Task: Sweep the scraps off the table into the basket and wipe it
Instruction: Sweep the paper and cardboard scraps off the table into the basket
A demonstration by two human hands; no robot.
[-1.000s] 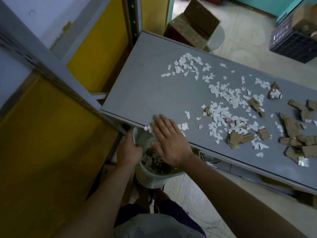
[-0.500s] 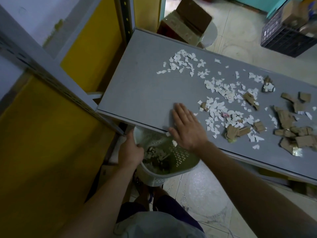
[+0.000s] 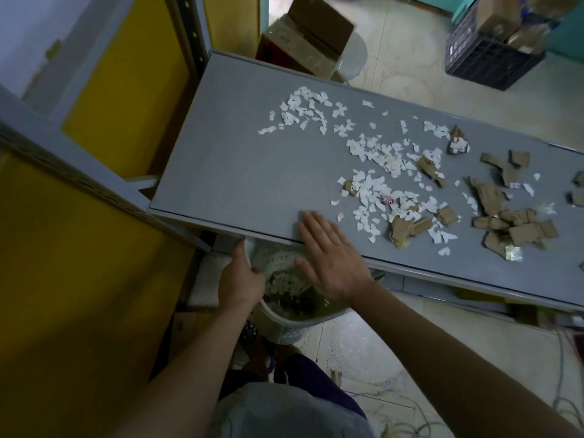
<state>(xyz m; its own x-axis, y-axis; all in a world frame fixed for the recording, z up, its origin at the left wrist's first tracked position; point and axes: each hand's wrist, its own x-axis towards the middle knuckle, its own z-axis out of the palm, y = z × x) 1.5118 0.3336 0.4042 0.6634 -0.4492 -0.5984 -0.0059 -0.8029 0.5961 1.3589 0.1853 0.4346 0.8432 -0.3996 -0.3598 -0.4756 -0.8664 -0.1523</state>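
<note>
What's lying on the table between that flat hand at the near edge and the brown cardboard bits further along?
In the head view, loose white paper scraps lie scattered on the grey table between the right hand and the cardboard pieces.

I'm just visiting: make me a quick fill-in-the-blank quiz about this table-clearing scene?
1. The left hand grips the rim of the ____.
2. The right hand lies flat at the table's ____ edge.
3. The brown scraps are torn ____.
4. The paper scraps are ____ in colour.

Missing words: basket; near; cardboard; white
</note>
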